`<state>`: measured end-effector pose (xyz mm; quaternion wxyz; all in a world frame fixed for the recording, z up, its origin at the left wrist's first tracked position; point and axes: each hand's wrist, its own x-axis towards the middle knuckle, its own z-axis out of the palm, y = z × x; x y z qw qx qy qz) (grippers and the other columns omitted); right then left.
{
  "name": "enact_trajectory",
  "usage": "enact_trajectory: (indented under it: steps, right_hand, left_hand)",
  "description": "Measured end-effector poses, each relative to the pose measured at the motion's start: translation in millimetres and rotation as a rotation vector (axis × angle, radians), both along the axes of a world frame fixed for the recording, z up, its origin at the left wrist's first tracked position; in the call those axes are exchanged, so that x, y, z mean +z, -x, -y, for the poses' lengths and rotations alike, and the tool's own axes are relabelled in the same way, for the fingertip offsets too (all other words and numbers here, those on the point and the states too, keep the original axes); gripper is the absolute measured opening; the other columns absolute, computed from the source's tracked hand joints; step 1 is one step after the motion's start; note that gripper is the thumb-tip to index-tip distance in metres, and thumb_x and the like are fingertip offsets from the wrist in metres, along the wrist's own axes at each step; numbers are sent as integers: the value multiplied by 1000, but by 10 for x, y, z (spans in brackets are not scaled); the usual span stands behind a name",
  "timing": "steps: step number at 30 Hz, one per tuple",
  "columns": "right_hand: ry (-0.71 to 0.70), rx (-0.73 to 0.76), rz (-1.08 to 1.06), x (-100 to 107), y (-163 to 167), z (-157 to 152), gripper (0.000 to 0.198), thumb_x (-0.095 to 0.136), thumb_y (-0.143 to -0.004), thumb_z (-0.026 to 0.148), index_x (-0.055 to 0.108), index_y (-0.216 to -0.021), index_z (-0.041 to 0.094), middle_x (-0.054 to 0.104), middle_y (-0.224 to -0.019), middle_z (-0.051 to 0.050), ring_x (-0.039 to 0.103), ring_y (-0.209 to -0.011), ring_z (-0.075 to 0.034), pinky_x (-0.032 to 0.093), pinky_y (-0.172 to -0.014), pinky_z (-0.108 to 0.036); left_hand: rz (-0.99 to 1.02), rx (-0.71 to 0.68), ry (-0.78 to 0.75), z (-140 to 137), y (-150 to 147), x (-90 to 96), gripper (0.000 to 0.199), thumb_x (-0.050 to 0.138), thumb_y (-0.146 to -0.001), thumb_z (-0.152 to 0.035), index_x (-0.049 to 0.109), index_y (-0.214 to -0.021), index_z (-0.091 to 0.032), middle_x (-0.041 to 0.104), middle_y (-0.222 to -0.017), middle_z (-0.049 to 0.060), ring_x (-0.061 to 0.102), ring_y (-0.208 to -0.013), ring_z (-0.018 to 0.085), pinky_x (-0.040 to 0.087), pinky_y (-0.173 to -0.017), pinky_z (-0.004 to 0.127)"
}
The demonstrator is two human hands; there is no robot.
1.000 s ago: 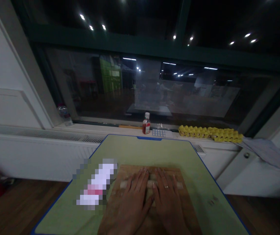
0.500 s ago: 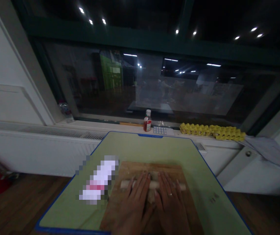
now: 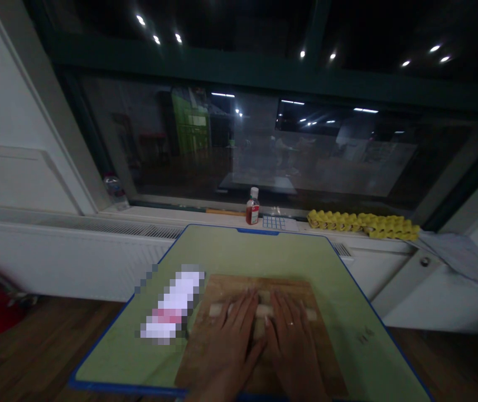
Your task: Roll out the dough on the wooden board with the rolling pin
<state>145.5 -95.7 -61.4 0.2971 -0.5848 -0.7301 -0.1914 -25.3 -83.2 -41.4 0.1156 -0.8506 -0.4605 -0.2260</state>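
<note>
On wooden board [image 3: 222,286] atop green table [image 3: 255,251]: pale rod [image 3: 265,311] lying crosswise. Left hand [image 3: 232,332], right hand [image 3: 292,335] side by side, both spread flat over it, grip unclenched. Bottle [image 3: 252,210] on windowsill [image 3: 167,216] behind.

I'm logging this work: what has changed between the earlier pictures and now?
The pale, cylindrical rolling pin moved slightly toward the person across the brown wooden board, then slightly back away, the left hand and right hand moving with it. Nothing was taken hold of or let go: both hands stayed on the pin, and the board stayed put.
</note>
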Motion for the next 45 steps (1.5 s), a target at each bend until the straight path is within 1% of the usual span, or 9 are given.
enact_trajectory:
  steps: [3, 8, 14, 21, 27, 33, 37, 41, 45]
  right_hand:
    - [-1, 5, 16, -26, -1, 145, 53, 41, -99, 33, 36, -149, 17, 51, -147, -6, 45, -136, -24, 27, -114, -45]
    - [-3, 41, 62, -23, -41, 273, 65, 42, -96, 30, 21, -156, 19, 50, -147, -5, 49, -132, -26, 36, -105, -45]
    - [-9, 142, 113, 21, -207, 251, 55, 47, -92, 28, 40, -147, 21, 58, -140, -2, 55, -125, -24, 38, -103, -44]
    - [250, 88, 66, 63, -402, 182, 43, 69, -84, 25, 63, -125, 35, 71, -116, 0, 68, -102, -24, 52, -88, -38]
    - [388, 66, -106, 164, -465, 187, 33, 63, -88, 30, 68, -120, 36, 71, -118, -1, 67, -107, -26, 54, -91, -41]
    - [416, -18, -533, 205, -506, 122, 38, 45, -96, 43, 65, -125, 30, 72, -116, -5, 71, -96, -24, 56, -85, -37]
    - [298, 42, -852, 155, -415, 27, 46, 38, -97, 46, 61, -128, 21, 66, -128, -8, 62, -118, -21, 50, -99, -33]
    - [323, 86, -945, 170, -358, 17, 46, 44, -95, 49, 59, -129, 21, 63, -132, -7, 58, -122, -20, 47, -104, -31]
    - [423, 138, -971, 202, -361, 48, 45, 51, -93, 49, 59, -128, 23, 66, -127, -6, 61, -117, -20, 48, -102, -31]
  left_hand:
    - [-13, -69, -63, 120, 46, -110, 73, 49, -95, -34, 18, -157, -12, 38, -156, 11, 37, -142, 25, 32, -115, 44]
    - [-37, -91, 61, 264, 85, -103, 81, 51, -94, -32, 4, -159, -16, 29, -160, 9, 30, -146, 25, 36, -114, 43]
    - [-41, -120, 132, 291, 117, -76, 92, 56, -89, -26, -3, -159, -18, 26, -161, 9, 31, -146, 26, 40, -112, 48]
    - [3, -115, -10, 298, 177, 24, 72, 55, -91, -25, 24, -157, -23, 37, -158, 4, 35, -143, 27, 35, -114, 46]
    - [51, -97, -89, 234, 247, 158, 57, 54, -95, -29, 40, -150, -27, 46, -152, 1, 42, -136, 24, 37, -110, 41]
    - [76, -131, 100, 59, 250, 222, 61, 52, -97, -36, 30, -154, -32, 36, -158, 1, 39, -140, 25, 40, -111, 43]
    - [25, -198, 318, -73, 248, 182, 68, 60, -92, -46, 32, -153, -36, 30, -161, -1, 34, -144, 26, 37, -114, 46]
    - [22, -182, 452, -98, 235, 154, 66, 60, -91, -49, 35, -151, -38, 28, -161, -2, 29, -147, 26, 33, -117, 46]
    - [37, -110, 517, -63, 124, 301, 63, 60, -91, -47, 40, -149, -37, 29, -160, -1, 29, -147, 27, 32, -117, 48]
